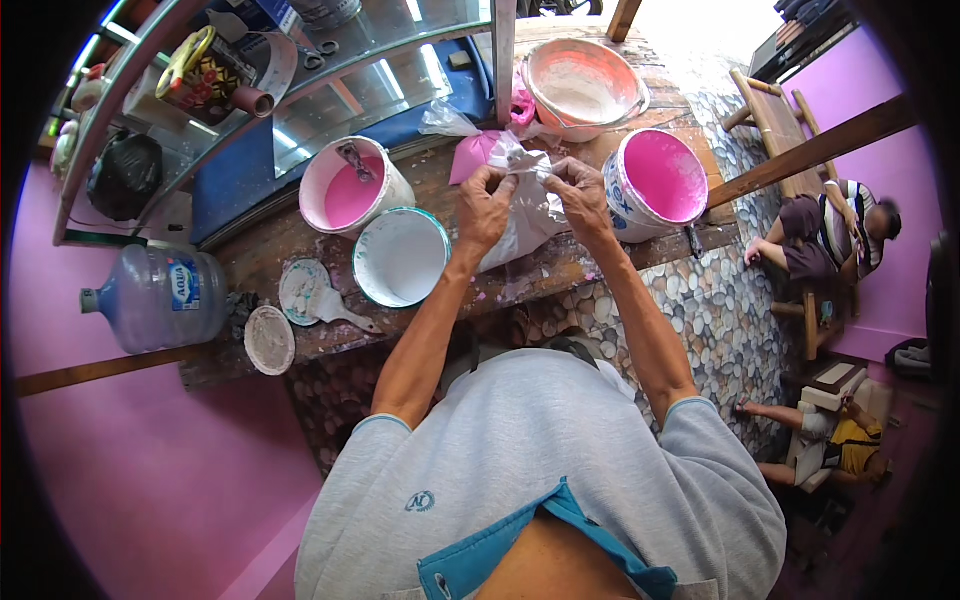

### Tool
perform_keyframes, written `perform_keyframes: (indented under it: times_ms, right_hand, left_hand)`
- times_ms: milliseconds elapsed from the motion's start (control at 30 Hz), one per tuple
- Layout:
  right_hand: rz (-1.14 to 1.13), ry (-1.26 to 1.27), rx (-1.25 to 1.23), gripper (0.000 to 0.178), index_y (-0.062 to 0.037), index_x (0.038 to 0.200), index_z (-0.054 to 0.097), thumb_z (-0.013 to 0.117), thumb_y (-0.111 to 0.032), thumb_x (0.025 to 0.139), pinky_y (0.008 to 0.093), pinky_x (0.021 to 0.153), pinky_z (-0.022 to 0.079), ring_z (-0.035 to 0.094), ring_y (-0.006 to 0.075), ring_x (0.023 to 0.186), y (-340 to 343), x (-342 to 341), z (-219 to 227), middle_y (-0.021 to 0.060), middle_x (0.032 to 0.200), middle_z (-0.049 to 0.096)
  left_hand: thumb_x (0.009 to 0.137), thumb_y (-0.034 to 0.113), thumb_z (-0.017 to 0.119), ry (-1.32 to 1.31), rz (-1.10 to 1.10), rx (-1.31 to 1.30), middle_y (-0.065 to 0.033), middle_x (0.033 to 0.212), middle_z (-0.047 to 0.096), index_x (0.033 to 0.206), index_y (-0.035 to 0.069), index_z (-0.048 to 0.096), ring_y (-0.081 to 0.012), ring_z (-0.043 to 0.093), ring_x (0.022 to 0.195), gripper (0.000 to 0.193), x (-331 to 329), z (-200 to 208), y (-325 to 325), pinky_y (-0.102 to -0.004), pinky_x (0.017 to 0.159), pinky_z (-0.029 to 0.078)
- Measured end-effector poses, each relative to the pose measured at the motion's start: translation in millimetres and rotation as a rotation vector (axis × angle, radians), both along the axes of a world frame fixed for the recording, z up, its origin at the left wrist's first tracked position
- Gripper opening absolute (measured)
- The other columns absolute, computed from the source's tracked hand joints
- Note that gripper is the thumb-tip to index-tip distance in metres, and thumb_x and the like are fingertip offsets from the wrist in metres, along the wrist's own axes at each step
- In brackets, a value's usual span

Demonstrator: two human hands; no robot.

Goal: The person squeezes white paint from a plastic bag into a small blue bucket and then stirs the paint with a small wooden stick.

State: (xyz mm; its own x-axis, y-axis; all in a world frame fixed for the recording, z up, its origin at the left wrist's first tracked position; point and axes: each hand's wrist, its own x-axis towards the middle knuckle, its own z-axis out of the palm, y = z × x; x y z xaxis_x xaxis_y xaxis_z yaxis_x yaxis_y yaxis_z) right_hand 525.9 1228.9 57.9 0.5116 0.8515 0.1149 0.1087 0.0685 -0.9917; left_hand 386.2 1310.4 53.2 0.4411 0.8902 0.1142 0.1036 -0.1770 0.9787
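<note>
our plastic bag [523,222], whitish and partly see-through, sits on the worn wooden bench [270,238], between the green-rimmed bucket [366,240] on our left and the white pail [626,208] with pink inside on our right. our left hand [484,207] pinches one side of its crumpled top between thumb and bent fingers, and our right hand [580,198] grips the other side in the same way, the two near each other but apart. we judge the film thin, soft and limp, so it should fold easily and give no support of its own; a hard tug or a fingernail could split it. the lower part looks filled with something pale, though we cannot tell whether that is powder or paste, so we would expect the weight to sag low and shift about. powdery fingers might slide on the smooth film, so gathered folds at the neck seem the surest hold, with a palm under the base for any lifting. the knotted pink bag [474,155] lies just behind, and we would keep its film clear of our grip.
</note>
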Motion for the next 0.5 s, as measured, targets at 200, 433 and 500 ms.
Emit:
perform_keyframes:
  times_ms: [200,433,500]
  right_hand:
    - [0.028,0.004,-0.024,0.005,-0.0013,0.079,0.061,0.064,-0.005,0.081,0.0184,0.061,0.038,0.048,0.0028,0.066,-14,-8,33,-0.0032,0.071,0.055]
    - [0.007,0.161,-0.04,0.008,-0.0013,0.078,0.063,0.066,-0.009,0.079,0.0221,0.058,0.039,0.048,0.0053,0.065,-31,-13,-27,-0.0019,0.069,0.056]
    - [-0.042,0.184,-0.061,0.01,-0.001,0.083,0.064,0.067,-0.01,0.078,0.0212,0.061,0.04,0.049,0.0053,0.067,-41,-15,-37,-0.0011,0.073,0.058]
  left_hand:
    - [0.084,0.015,0.067,-0.025,-0.067,0.017,0.0015,0.07,0.06,0.081,0.001,0.062,-0.0037,0.051,0.065,0.016,-14,35,-8,-0.0216,0.058,0.042]
    - [0.083,0.016,0.067,0.135,-0.134,-0.075,-0.003,0.072,0.062,0.082,0.0,0.061,-0.0071,0.055,0.066,0.018,-19,-7,-16,-0.0243,0.061,0.044]
    - [0.083,0.016,0.067,0.082,-0.126,0.015,-0.0036,0.073,0.062,0.082,0.0,0.061,-0.0079,0.055,0.067,0.018,-16,-22,-26,-0.0249,0.061,0.044]
